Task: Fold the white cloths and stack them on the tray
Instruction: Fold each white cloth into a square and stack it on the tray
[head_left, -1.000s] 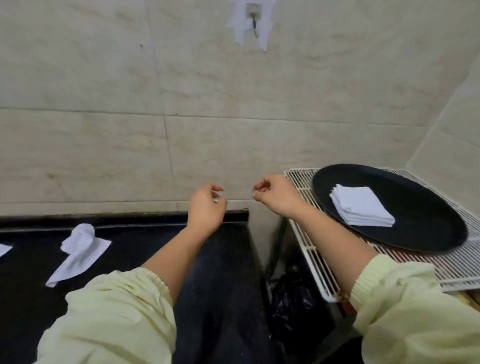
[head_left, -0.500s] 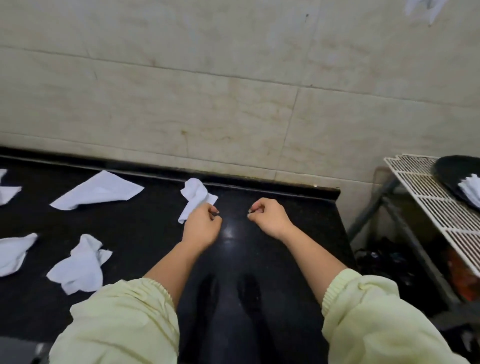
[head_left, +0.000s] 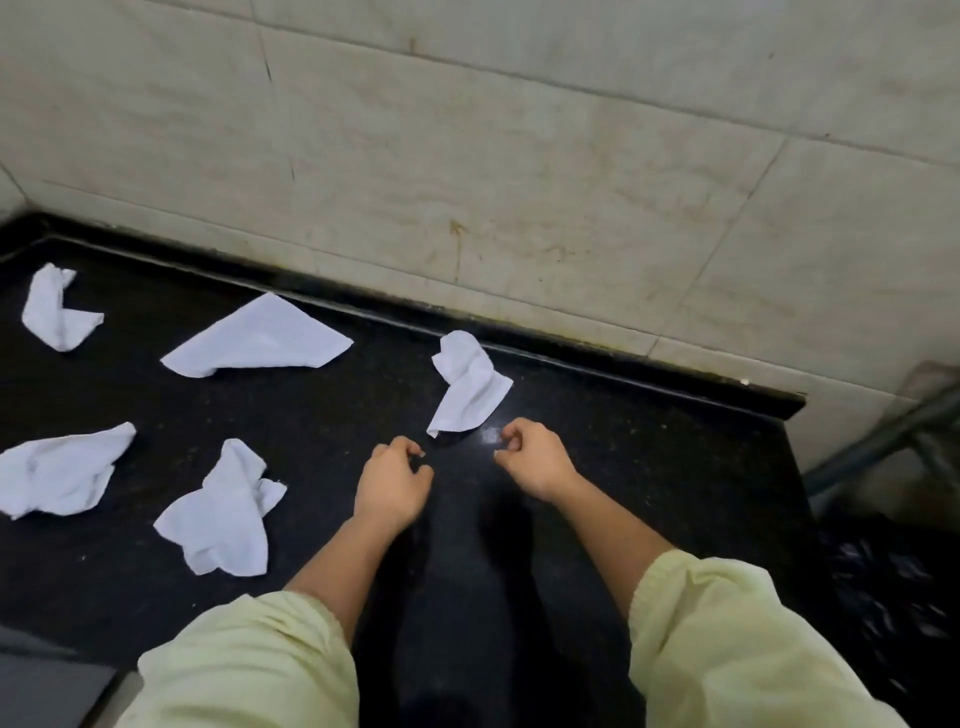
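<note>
Several crumpled white cloths lie on the black counter (head_left: 649, 467). The nearest cloth (head_left: 470, 387) sits just beyond my two hands, its lower corner between them. My left hand (head_left: 395, 480) and my right hand (head_left: 532, 457) hover side by side over the counter, fingers curled, holding nothing and touching no cloth. A flatter cloth (head_left: 265, 338) lies further left. Three more cloths rest at the far left (head_left: 54, 309), the left edge (head_left: 57, 470) and left of my left forearm (head_left: 223, 512). The tray is out of view.
A tiled wall (head_left: 519, 182) rises behind the counter. The counter ends at its right edge, beyond which stand a metal rack leg (head_left: 883, 441) and a black bag (head_left: 893, 597) lower down. A grey surface (head_left: 47, 686) shows at the bottom left.
The view has swung left from the tray and rack to the counter. Both hands came down over the counter near the closest cloth, still empty. More cloths came into sight.
</note>
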